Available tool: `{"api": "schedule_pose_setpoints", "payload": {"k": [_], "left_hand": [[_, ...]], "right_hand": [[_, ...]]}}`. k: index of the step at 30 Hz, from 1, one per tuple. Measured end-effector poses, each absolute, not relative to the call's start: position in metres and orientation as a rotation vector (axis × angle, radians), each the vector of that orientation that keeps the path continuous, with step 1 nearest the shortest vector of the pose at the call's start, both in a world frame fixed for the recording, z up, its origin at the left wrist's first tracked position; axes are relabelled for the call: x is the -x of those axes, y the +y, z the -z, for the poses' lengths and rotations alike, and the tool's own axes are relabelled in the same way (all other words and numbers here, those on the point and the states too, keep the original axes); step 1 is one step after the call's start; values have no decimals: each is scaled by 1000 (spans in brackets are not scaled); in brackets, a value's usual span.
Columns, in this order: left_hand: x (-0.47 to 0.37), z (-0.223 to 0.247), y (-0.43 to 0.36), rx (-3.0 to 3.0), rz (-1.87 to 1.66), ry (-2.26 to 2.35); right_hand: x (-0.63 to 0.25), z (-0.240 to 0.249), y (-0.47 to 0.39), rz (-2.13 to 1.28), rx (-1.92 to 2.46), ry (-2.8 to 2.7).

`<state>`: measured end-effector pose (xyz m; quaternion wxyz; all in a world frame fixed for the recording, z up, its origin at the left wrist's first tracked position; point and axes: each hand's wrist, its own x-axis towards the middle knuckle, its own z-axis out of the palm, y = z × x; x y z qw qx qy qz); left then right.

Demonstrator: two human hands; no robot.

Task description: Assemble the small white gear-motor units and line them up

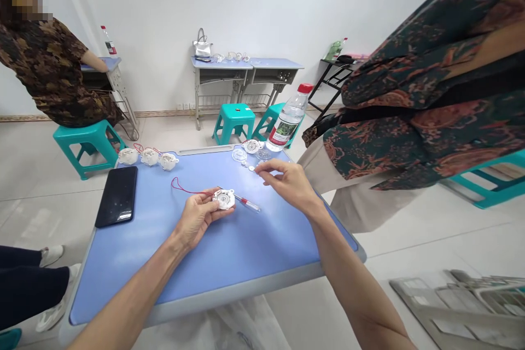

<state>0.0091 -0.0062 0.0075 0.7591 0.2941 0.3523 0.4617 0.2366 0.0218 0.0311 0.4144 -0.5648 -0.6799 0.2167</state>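
My left hand (pixel 197 215) holds a round white device (pixel 223 199) between thumb and fingers above the blue desk (pixel 172 262). A thin red wire loops out from its left side. Under it lies a pen (pixel 248 203) with a clear end and a red band. My right hand (pixel 285 181) is pinched at the back right of the desk, beside small white parts (pixel 251 168); what its fingertips hold, if anything, is too small to tell. Behind these parts lie a clear disc (pixel 239 155) and another white device (pixel 252 146).
A red-capped bottle (pixel 286 124) stands at the desk's back right corner. A black phone (pixel 117 196) and three white devices (pixel 150 157) with red wires lie at left. One person (pixel 435 87) stands close at right; another (pixel 57 71) sits at far left.
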Motion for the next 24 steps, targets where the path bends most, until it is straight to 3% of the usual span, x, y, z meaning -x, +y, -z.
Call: {"api": "schedule_pose_setpoints", "payload": {"k": [6, 24], "left_hand": [[-5, -8, -3, -688, -928, 749], [-2, -7, -2, -682, -910, 760]], "right_hand": [[-261, -31, 56, -137, 1817, -1784], [-244, 9, 64, -141, 2154, -1788]]}}
